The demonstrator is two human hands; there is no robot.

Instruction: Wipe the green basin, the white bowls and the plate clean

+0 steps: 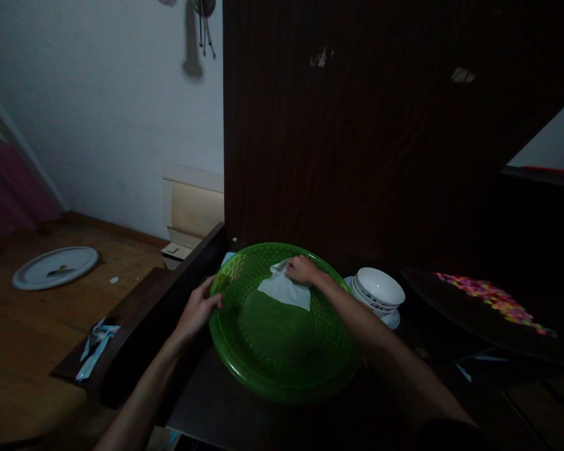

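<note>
A large round green basin (277, 322) is tilted over the dark tabletop, its inside facing me. My left hand (198, 308) grips its left rim, the thumb over the edge and the other fingers behind it. Inside the basin, my right hand (302, 269) is closed on a white cloth (286, 291). The cloth lies against the upper inner wall and hangs down over part of the flat bottom. Just right of the basin, white bowls (380, 287) are stacked on a plate (391, 319), partly behind my right forearm.
A dark wooden panel (357, 125) rises behind the basin. Pink and yellow flowers (496, 297) lie on a dark surface at the right. At the left, a white oval lid or tray (82, 257) rests on the wooden floor (32, 326). Torn blue-white wrapping (95, 351) lies on a dark ledge.
</note>
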